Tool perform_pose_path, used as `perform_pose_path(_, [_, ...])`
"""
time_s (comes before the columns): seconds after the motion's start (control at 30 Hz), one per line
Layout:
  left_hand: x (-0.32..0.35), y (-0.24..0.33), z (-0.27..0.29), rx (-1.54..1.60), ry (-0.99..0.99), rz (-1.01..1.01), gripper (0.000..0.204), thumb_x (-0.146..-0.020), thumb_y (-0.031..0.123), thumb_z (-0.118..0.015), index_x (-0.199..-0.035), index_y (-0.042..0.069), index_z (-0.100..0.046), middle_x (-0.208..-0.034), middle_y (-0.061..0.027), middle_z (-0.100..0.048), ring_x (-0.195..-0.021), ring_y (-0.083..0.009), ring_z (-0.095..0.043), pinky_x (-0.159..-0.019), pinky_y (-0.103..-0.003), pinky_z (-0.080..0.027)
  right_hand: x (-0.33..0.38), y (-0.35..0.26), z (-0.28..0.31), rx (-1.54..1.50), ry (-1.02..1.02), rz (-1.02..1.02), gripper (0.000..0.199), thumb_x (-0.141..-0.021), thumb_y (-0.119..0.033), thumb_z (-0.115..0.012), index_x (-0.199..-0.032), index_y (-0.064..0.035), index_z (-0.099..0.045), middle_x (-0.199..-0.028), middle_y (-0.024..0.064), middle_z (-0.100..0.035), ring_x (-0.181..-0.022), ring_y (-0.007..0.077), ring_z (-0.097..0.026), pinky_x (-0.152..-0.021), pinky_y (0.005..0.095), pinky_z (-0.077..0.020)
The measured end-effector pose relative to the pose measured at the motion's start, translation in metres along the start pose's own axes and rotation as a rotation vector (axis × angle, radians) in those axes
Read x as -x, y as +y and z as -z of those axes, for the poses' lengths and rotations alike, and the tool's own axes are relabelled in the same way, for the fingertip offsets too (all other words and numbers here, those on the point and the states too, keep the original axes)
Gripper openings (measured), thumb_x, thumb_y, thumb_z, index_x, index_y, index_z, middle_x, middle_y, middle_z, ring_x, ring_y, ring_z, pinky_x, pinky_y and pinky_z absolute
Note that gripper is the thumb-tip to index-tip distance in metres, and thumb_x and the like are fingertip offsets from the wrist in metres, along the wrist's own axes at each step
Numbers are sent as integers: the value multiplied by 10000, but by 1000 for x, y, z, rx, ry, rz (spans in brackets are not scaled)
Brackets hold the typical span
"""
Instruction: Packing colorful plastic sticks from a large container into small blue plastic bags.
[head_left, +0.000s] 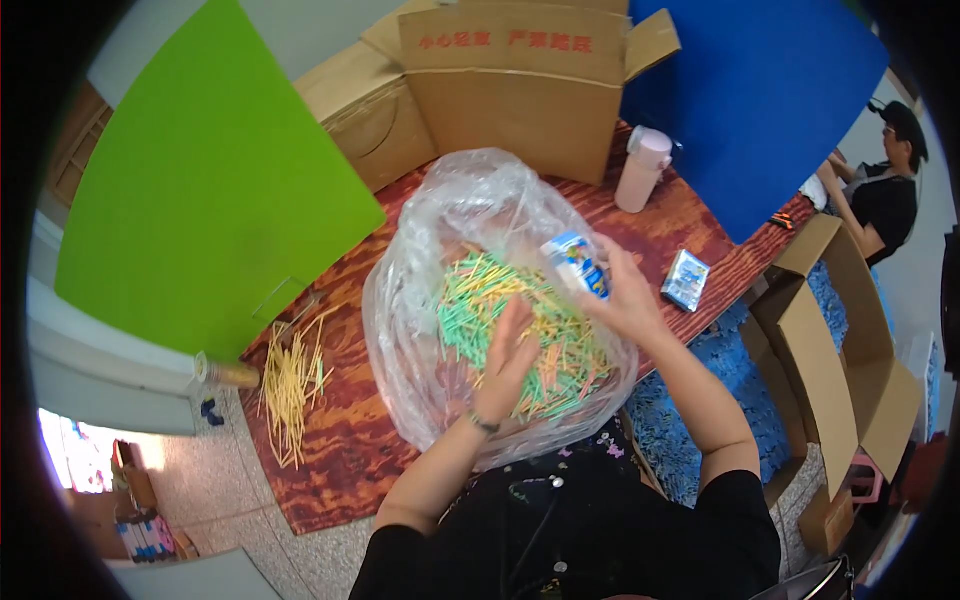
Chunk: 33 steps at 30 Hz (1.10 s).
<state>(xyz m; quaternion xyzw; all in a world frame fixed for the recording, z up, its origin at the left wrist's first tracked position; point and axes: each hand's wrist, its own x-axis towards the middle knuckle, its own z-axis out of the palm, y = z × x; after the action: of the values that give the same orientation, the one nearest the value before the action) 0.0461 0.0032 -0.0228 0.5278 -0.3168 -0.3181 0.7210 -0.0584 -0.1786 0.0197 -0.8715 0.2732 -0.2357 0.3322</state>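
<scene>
A large clear plastic bag point(430, 250) stands open on the wooden table point(350, 440), filled with several green, yellow and pink sticks point(480, 290). My left hand point(505, 360) reaches into the bag with fingers spread flat on the sticks. My right hand point(625, 295) holds a small blue and white carton point(575, 262) over the bag's opening, tilted.
A loose pile of yellow sticks point(290, 385) lies on the table's left. A second small blue packet point(686, 280) and a pink bottle point(642, 168) sit at right. Cardboard boxes point(510, 85) stand behind, a green board point(210, 180) left, a blue board point(760, 90) right. Another person point(885, 195) sits far right.
</scene>
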Motion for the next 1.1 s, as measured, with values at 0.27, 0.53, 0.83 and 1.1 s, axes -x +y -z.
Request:
perform_pose_path(0.27, [22,8,44,731,86,303,518,-997,489,-383,-1357,119,-419,-1274,-67,-555,-1158,-208,-548,-955,-386,-462,33,-80,-53,245,-284,445,386,-802,-167,-667,-1140,-11,-564,-996,119,-629,-899,279,-636,-746,383,-515])
perform_pose_path(0.53, [79,12,84,501,243,309,378,-960,232,-573,-1287,96,-441,-1118,-21,-570,-1043,-147,-576,-862,-330,-503,28,-98,-120,420,-178,969,89,-728,-143,-593,-806,-108,-567,-733,27,-551,-694,197,-598,-583,346,-490])
perform_pose_path(0.83, [164,33,132,537,183,459,606,-752,102,-729,-1296,11,-476,-1202,-91,-594,-1048,-177,-603,-903,-314,-486,-83,-192,-215,99,-316,908,96,-803,-100,-576,-893,-81,-606,-840,103,-638,-782,345,-629,-637,447,-507])
perform_pose_path(1.1, [145,47,157,616,171,300,614,-739,157,-712,-1262,-34,-453,-1087,-154,-616,-922,-269,-652,-786,-376,-557,-87,-199,-223,46,-517,751,413,-908,-165,-550,-1307,-65,-517,-1069,171,-651,-971,346,-633,-812,444,-514])
